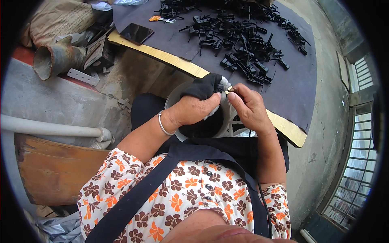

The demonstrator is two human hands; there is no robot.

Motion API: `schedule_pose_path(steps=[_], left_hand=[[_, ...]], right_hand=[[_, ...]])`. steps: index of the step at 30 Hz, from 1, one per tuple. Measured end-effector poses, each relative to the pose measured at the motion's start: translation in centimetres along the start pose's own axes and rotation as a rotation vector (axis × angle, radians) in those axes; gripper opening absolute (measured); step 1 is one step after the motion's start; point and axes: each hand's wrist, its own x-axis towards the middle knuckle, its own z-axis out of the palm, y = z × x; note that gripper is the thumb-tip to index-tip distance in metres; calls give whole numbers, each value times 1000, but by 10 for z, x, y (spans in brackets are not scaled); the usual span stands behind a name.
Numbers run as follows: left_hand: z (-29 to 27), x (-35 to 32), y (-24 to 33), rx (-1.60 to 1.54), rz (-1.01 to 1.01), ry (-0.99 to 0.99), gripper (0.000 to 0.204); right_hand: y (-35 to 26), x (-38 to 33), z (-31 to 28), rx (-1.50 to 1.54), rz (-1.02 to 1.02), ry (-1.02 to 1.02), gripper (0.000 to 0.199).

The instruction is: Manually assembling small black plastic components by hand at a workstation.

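Note:
My left hand (194,108) is closed round a bunched black cloth (204,86) with white fabric along its side. A small dark piece shows at the cloth's front end, partly covered by my fingers. My right hand (250,106) pinches a small brass-coloured metal piece (229,90) between thumb and fingers, close against that end. Most of the metal piece is hidden, so its kind cannot be told. Both hands are held over a grey bucket (173,97) between my knees, just off the table's near edge.
Many black plastic parts (251,54) lie heaped on the dark-covered table (178,42). A phone (137,33) and a small orange-handled tool (156,18) lie at its left. A rusty pipe piece (52,60), a white pipe (52,125) and a wooden board (60,170) are further left.

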Motion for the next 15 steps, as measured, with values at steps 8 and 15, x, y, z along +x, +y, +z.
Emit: schedule_pose_path(steps=[8, 15], left_hand=[[2, 0, -7, 626, 445, -50, 12], [-7, 1, -1, 887, 477, 109, 17]], right_hand=[[5, -2, 17, -72, 17, 4, 28], [4, 4, -28, -673, -29, 343, 18]])
